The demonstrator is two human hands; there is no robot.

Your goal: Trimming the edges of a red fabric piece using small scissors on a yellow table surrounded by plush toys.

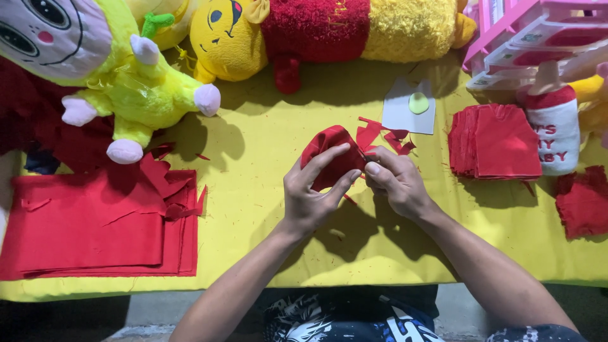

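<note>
Red felt piece [330, 158] is pinched between both my hands just above the yellow tabletop [266, 209]: left hand [311, 196] cups and clamps it, right hand [396, 183] nips its edge. Feels like soft, floppy, featherweight stuff, so grab near the edges. Scraps [386, 136] lie just beyond, cut red squares [497, 142] off right, big red sheets [95, 228] left.
</note>
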